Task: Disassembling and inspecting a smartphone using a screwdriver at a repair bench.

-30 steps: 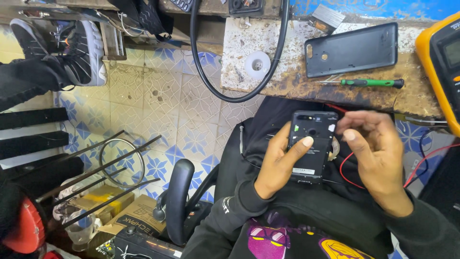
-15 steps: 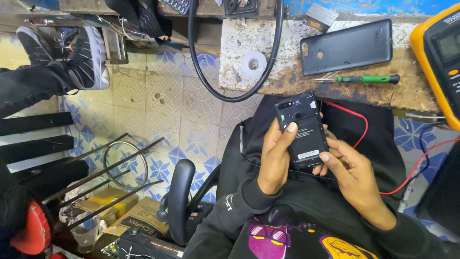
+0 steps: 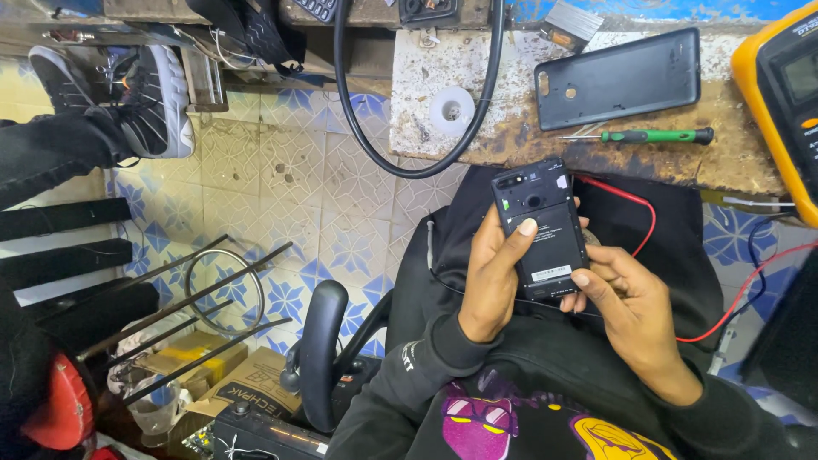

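Note:
A black phone (image 3: 539,226) with its back cover off lies face down in both my hands above my lap. My left hand (image 3: 494,277) grips its left edge, with the thumb resting on the battery area. My right hand (image 3: 626,311) supports its lower right corner, thumb on the bottom edge. The detached black back cover (image 3: 618,78) lies on the worn workbench (image 3: 520,136). A green-handled screwdriver (image 3: 652,135) sits just below the cover.
A yellow multimeter (image 3: 780,94) stands at the bench's right end, its red lead (image 3: 648,217) trailing across my lap. A thick black cable (image 3: 409,162) loops off the bench over the tiled floor. Another person's shoe (image 3: 153,98) and leg are at far left. Metal rods and boxes lie lower left.
The phone has shifted left and slightly upward in my hands. My right hand dropped from the phone's upper right to its lower right corner.

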